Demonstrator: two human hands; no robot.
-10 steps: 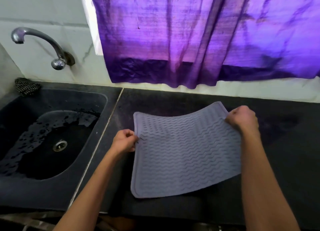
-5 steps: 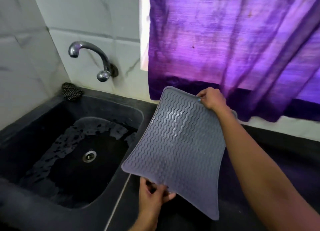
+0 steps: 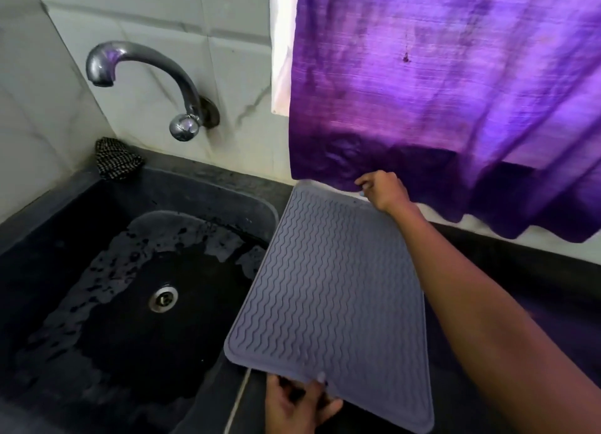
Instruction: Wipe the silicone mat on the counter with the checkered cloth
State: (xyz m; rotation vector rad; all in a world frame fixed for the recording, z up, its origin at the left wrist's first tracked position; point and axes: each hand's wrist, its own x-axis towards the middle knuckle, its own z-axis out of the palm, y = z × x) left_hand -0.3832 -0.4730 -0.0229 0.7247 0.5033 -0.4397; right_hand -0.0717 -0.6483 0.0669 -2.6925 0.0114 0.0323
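Silicone mat (image 3: 328,290) held tilted beside sink (image 3: 81,206)
Right hand (image 3: 385,191) pinches far edge; left hand (image 3: 299,404) pinches near edge; checkered cloth (image 3: 117,162) on sink corner

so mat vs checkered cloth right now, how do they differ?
The silicone mat is a plain grey ribbed sheet, spread out; the checkered cloth is dark checked fabric, bunched up. The mat is gripped by the left hand and right hand; the cloth lies untouched at the sink's back corner. The mat looks far larger.
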